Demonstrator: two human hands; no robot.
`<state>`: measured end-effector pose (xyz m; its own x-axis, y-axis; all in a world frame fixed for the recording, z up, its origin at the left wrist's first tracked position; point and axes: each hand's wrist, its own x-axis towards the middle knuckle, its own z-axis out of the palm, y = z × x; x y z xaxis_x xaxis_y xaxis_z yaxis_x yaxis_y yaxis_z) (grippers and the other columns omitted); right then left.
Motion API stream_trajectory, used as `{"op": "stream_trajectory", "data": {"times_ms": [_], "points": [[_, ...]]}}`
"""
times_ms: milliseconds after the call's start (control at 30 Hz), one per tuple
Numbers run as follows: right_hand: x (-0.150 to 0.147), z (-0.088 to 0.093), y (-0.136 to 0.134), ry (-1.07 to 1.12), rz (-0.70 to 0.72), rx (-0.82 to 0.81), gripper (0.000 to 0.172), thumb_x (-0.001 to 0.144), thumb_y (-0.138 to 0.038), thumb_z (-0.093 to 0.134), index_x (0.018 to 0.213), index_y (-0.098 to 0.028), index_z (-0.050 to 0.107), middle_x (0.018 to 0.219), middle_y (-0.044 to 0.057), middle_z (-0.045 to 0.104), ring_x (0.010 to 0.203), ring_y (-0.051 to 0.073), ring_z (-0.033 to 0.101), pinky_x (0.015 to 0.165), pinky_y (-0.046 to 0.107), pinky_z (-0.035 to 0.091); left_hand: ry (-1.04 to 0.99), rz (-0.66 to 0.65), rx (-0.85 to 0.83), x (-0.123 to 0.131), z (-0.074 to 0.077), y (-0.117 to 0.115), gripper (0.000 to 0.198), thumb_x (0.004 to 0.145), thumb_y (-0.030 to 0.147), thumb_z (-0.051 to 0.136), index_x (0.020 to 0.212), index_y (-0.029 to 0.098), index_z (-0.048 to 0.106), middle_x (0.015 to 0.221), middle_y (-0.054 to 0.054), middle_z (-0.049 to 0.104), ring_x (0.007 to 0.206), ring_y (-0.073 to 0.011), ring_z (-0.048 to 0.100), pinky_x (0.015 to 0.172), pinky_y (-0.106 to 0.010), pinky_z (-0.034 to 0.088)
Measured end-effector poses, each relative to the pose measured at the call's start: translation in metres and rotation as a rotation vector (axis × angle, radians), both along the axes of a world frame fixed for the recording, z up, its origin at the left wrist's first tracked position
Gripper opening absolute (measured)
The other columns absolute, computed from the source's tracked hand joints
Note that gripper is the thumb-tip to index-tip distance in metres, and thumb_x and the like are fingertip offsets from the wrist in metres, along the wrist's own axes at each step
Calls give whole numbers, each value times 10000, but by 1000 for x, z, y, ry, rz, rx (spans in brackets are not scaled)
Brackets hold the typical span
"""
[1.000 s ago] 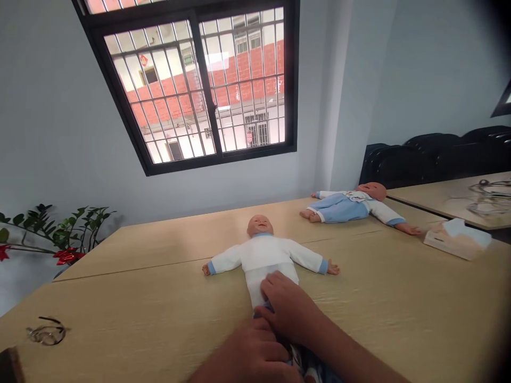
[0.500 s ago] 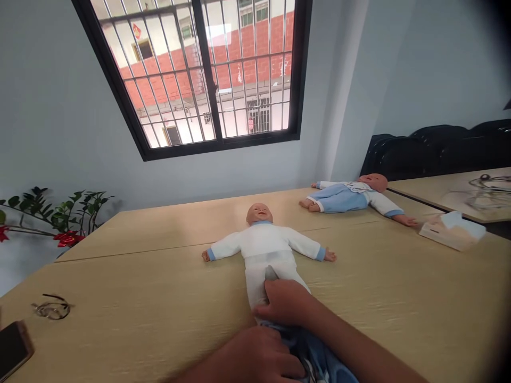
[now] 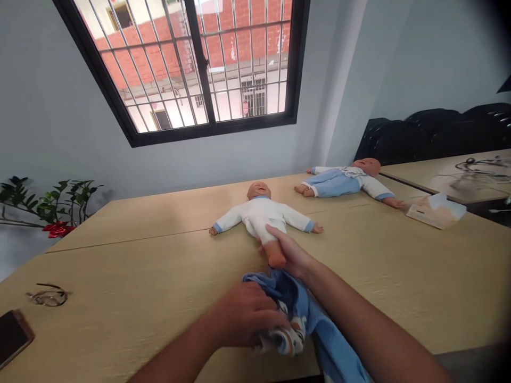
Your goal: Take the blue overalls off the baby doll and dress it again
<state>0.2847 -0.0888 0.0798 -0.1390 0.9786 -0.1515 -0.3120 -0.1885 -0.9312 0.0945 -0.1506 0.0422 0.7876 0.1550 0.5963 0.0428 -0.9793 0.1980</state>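
A baby doll (image 3: pixel 261 213) in a white top lies on its back on the light wooden table (image 3: pixel 139 276), arms spread, head toward the window. My right hand (image 3: pixel 288 250) is closed around its bare legs and feet. My left hand (image 3: pixel 245 315) grips a bunched blue garment (image 3: pixel 297 311) with a patterned lining, just in front of the doll's feet; the cloth trails off the table's near edge.
A second doll (image 3: pixel 345 180) in blue clothes lies at the back right, with a tissue box (image 3: pixel 436 210) beside it. Glasses (image 3: pixel 48 297) and a phone (image 3: pixel 11 336) sit at the left. A potted plant (image 3: pixel 48 205) stands past the table's left edge. Dark chairs line the right wall.
The blue garment has come off the doll's legs toward me, leaving the feet bare. My right hand shifted from the doll's waist to its legs. The view tilted down.
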Motion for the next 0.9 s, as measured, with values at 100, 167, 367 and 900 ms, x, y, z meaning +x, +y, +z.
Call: {"op": "stream_trajectory", "data": {"times_ms": [100,167,367,900], "points": [[6,8,-2,91,55,-25,348,882,-487,651,1042,-178,647,761,39,657,630,157,596,481,225,418,-44,63,-61,-12,2,13,266,918,220,619,1180,259,635,957,-32,747,842,-179,679,807,-314,490],[7,11,-5,58,130,14,346,867,-461,673,1077,-188,639,764,25,656,617,150,581,456,220,387,-95,89,-98,-18,1,20,289,886,184,630,1168,247,634,995,-44,749,892,-186,691,837,-324,504],[0,0,-14,-53,365,-38,382,865,-468,683,1103,-192,568,756,-22,631,543,104,511,443,206,353,-333,282,-222,-25,-16,31,417,796,244,742,1186,242,592,1000,-60,706,890,-219,662,815,-369,523],[-21,2,-21,-91,216,126,823,750,-390,842,1451,-202,454,1185,114,735,1049,286,723,932,431,571,-643,657,-287,-27,-14,47,289,778,84,653,661,209,420,694,33,477,676,-131,480,634,-243,395]]}}
